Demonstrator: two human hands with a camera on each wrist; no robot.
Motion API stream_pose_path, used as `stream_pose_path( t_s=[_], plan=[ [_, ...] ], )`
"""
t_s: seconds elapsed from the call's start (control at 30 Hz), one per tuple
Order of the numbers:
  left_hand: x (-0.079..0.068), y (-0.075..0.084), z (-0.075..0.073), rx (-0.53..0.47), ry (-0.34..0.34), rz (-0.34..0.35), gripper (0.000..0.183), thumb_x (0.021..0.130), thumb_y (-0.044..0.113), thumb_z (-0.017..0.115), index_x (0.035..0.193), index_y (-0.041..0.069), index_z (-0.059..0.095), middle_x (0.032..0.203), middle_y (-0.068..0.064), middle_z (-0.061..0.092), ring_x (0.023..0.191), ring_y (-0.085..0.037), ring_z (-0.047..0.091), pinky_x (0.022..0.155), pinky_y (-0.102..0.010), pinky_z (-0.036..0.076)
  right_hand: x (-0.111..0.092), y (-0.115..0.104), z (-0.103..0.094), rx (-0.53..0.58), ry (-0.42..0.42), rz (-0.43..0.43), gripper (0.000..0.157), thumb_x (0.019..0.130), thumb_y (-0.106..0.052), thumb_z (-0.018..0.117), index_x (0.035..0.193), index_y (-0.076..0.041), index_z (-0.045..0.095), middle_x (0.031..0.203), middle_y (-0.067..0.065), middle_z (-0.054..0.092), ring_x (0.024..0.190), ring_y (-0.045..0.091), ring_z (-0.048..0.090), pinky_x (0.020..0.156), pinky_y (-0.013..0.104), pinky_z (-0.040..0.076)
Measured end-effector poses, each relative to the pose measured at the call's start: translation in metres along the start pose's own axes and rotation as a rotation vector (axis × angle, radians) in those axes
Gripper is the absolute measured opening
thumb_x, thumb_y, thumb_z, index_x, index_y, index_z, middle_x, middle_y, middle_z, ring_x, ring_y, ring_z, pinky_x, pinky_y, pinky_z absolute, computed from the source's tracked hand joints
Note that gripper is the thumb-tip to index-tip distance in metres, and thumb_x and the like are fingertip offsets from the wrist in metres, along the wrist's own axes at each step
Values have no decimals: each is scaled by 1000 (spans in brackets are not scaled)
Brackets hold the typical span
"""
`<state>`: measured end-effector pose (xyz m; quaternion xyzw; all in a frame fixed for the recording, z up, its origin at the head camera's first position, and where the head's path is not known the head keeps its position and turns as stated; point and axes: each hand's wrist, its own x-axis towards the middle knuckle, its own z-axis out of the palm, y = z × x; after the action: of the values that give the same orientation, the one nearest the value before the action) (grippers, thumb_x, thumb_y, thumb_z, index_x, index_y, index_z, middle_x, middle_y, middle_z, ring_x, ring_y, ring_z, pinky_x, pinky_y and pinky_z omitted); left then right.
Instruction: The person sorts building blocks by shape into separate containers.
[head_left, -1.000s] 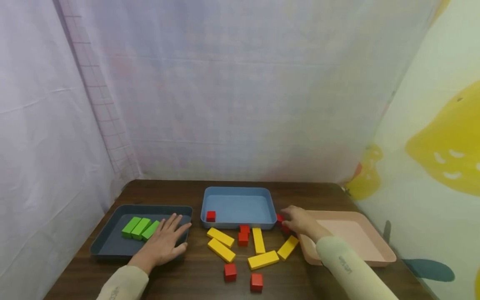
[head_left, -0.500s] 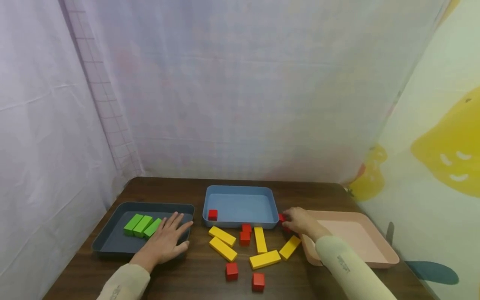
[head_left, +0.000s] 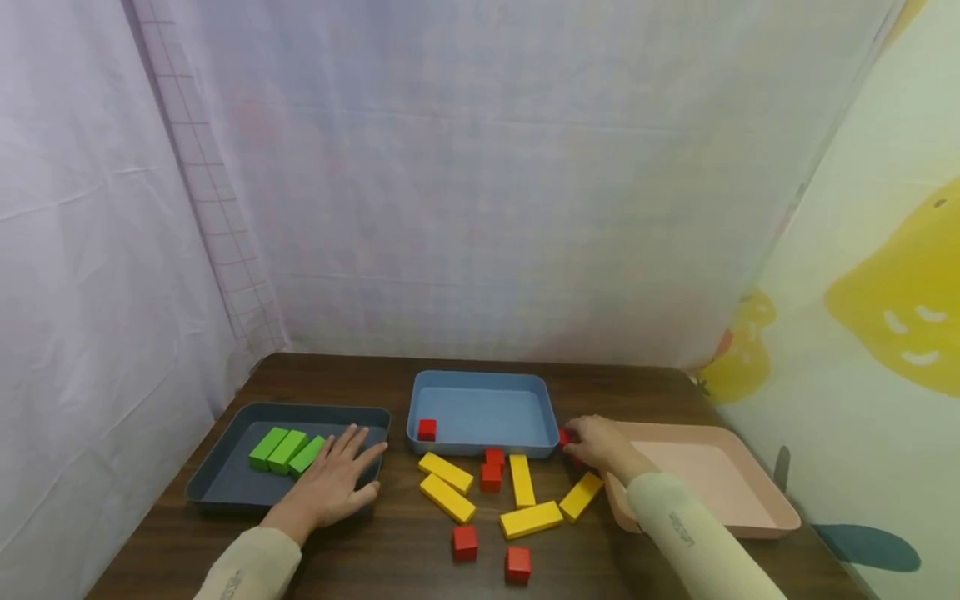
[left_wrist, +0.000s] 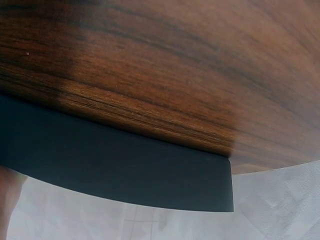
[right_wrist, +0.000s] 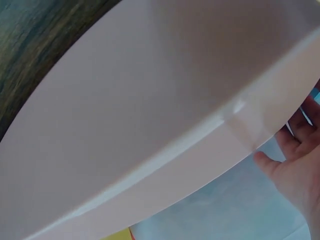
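The right hand's [head_left: 600, 440] fingers curve down at 2 red cubes [head_left: 565, 436] just right of the blue tray [head_left: 487, 408]; I cannot tell whether they grip one, since the hand covers most of both. The step in hand looks like taking up 1 cube. The next move would call for a pinch that leaves its neighbour undisturbed, then a lift clear of the blue tray's wall.

The right hand is palm down, pointing toward the blue tray, its forearm crossing part of the pink tray [head_left: 708, 471] farther right. Left of the blue tray, the left hand [head_left: 330, 487] is palm down with fingers straight and spread, gripping nothing, above the dark tray [head_left: 225, 479] and its 3 green blocks [head_left: 287, 450].

Inside the blue tray, at its near left corner, sits 1 more red cube; 4 others and 5 yellow blocks [head_left: 531, 519] lie on the table [head_left: 592, 571] before it.
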<state>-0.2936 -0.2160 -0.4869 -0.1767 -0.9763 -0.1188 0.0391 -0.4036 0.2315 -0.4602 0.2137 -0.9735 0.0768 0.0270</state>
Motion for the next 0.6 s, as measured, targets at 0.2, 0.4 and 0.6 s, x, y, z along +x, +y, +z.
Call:
stream_pose_path(
  t_s=[0.2, 0.4, 0.6],
  plan=[
    [0, 1, 0, -2, -1, -9, 59, 98, 41, 53, 151, 17, 44, 159, -20, 27, 149, -39, 14, 116, -63, 11, 4, -2, 4, 5, 1, 36, 31, 84, -20, 76, 109, -3, 70, 98, 13, 69, 89, 31, 64, 87, 51, 51],
    [1, 1, 2, -8, -3, -9, 60, 98, 41, 53, 151, 17, 43, 159, -20, 28, 149, -39, 14, 116, -62, 11, 6, 4, 5, 79, 60, 62, 31, 82, -18, 77, 107, -1, 70, 96, 12, 68, 84, 26, 62, 83, 48, 52],
    [0, -1, 2, -10, 2, -12, 60, 98, 42, 53, 151, 18, 43, 159, -19, 28, 149, -39, 14, 116, -62, 11, 9, 8, -1, 127, 145, 78, 33, 84, -20, 78, 108, 0, 68, 93, 11, 67, 78, 23, 60, 76, 44, 54]
  ],
)
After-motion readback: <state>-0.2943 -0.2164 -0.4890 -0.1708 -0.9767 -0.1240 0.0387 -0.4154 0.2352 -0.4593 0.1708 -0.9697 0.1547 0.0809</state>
